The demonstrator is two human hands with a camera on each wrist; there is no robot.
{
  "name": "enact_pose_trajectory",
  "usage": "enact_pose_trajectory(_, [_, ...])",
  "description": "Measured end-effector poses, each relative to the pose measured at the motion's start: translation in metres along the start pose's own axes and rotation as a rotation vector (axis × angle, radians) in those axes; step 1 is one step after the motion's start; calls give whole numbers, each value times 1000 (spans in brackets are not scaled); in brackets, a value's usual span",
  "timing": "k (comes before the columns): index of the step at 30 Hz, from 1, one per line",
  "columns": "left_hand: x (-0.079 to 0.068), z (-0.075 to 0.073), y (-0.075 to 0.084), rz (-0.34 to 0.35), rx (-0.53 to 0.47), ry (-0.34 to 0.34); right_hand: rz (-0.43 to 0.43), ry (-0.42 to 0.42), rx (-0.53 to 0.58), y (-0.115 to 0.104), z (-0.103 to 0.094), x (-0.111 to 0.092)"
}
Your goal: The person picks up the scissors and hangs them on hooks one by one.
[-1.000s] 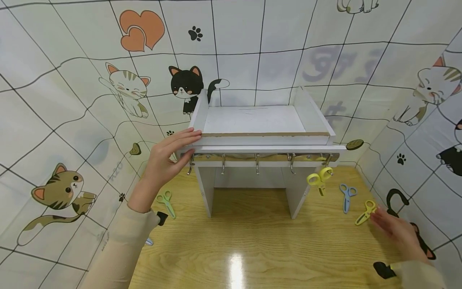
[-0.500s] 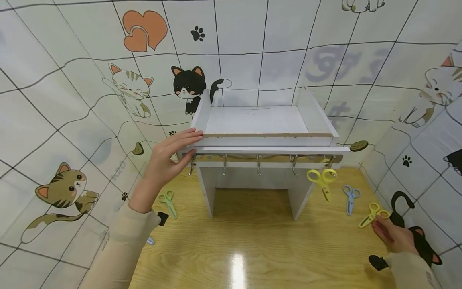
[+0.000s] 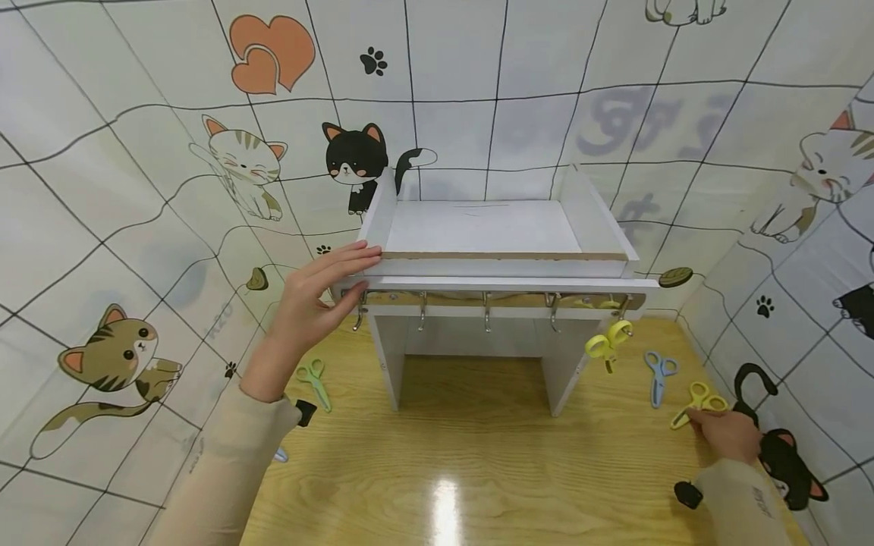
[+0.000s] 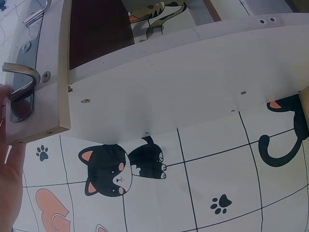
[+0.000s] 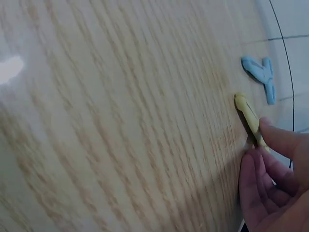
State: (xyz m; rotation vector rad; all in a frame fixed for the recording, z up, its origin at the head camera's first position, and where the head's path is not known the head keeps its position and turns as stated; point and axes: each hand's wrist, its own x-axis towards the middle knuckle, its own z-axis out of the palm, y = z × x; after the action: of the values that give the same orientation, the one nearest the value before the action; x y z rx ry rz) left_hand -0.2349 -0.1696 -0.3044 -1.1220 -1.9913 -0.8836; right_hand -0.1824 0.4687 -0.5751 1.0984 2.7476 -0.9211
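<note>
In the head view my left hand (image 3: 307,299) rests on the left end of a white shelf (image 3: 495,285), its fingers extended over the top and its thumb at the front edge. In the left wrist view, part of that hand (image 4: 12,179) shows behind a hook (image 4: 21,79) at the rail's end. On the far right, my right hand (image 3: 732,436) pinches yellow scissors (image 3: 680,419) by the handle end between thumb and fingers. In the right wrist view these scissors (image 5: 248,113) lie low over the wooden table. Another yellow pair (image 3: 610,358) hangs from the rightmost hook.
Several metal hooks (image 3: 487,311) line the shelf's front. Blue scissors (image 3: 657,387) lie just left of the right hand. Green scissors (image 3: 319,387) lie on the table (image 3: 478,447) below the left hand, near a partly hidden light-blue item (image 3: 281,455). Cat-printed sheeting (image 3: 451,129) surrounds the table.
My right hand has moved in to the yellow scissors on the table and now pinches them. The hanging yellow scissors have swung on their hook. My left hand stays on the shelf.
</note>
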Motion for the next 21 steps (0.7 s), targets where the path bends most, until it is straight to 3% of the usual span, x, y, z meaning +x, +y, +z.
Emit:
enact_pose_trajectory(9, [1,0,-1,13,-10,3,-2,20,-13,-20,-1,-13])
enact_pose_trajectory(21, [0,1,0,-1,0,4,12,-17,-50,-21,-4,-16])
